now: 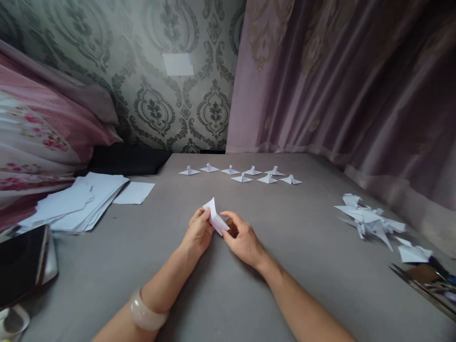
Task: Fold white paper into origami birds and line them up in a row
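Observation:
A folded white paper [216, 219] stands tilted between my two hands, over the middle of the table. My left hand [197, 232] pinches its left side, the thumb on the near face. At its lower right edge, my right hand [245, 239] has the thumb against the paper and the fingers curled. A small brown thing [232, 228] shows between those fingers and the thumb; its kind is hard to make out, and I cannot tell whether the hand holds it. Beyond the hands, several small folded paper pieces [270, 178] with upright middles stand in two rows.
White paper sheets [96, 204] are stacked at the left, beside a dark-screened device [24, 266]. At the right lie a heap of folded paper pieces [372, 219], scissors [402, 275] and another folded paper [413, 251]. Curtains [302, 95] hang along the grey table [228, 304].

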`<state>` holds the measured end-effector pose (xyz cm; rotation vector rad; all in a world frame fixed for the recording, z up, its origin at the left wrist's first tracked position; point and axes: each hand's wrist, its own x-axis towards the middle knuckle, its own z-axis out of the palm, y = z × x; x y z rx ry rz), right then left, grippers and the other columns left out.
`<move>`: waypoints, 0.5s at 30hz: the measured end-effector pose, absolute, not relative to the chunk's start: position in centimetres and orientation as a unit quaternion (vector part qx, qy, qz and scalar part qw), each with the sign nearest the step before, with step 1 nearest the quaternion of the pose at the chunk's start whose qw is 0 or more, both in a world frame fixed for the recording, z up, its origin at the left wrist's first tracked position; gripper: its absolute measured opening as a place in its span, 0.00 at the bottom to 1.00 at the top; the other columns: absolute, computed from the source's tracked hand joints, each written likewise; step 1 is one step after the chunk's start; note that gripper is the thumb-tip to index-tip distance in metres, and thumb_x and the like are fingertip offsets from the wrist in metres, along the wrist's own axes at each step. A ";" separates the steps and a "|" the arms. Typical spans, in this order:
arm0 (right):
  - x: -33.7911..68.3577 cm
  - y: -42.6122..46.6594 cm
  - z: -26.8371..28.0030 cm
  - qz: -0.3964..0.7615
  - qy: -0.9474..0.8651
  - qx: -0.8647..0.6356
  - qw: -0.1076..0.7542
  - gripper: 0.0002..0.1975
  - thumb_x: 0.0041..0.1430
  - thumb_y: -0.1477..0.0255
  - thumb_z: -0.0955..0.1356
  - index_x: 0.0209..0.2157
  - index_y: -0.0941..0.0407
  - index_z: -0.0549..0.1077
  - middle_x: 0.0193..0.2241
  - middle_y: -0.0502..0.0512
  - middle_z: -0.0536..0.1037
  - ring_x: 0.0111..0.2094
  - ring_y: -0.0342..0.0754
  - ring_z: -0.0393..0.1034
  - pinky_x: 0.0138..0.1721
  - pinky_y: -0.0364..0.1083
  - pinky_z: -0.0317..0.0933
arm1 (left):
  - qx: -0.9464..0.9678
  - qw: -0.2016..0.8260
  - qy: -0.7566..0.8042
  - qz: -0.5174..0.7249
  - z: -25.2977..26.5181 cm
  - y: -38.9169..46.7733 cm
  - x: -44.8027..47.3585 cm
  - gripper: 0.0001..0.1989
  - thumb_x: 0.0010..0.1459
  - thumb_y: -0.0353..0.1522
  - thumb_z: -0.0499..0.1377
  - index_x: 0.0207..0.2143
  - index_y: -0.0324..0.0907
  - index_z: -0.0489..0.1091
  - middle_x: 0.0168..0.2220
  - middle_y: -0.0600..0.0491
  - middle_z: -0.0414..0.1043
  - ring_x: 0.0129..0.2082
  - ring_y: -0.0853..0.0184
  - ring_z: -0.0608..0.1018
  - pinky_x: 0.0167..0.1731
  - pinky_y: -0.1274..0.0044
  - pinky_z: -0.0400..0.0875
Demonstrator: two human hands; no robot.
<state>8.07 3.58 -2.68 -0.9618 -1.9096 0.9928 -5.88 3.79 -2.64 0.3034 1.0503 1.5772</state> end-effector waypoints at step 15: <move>8.3 2.9 -1.3 0.327 -0.790 -0.318 0.410 0.12 0.58 0.73 0.63 0.45 0.55 0.68 0.35 0.53 0.72 0.35 0.44 0.68 0.36 0.43 0.65 | 0.322 0.383 0.588 0.636 -1.8 2.7 -5.6 0.10 0.58 0.39 0.53 0.34 0.42 0.63 0.25 0.60 0.63 0.23 0.74 0.64 0.24 0.83 0.60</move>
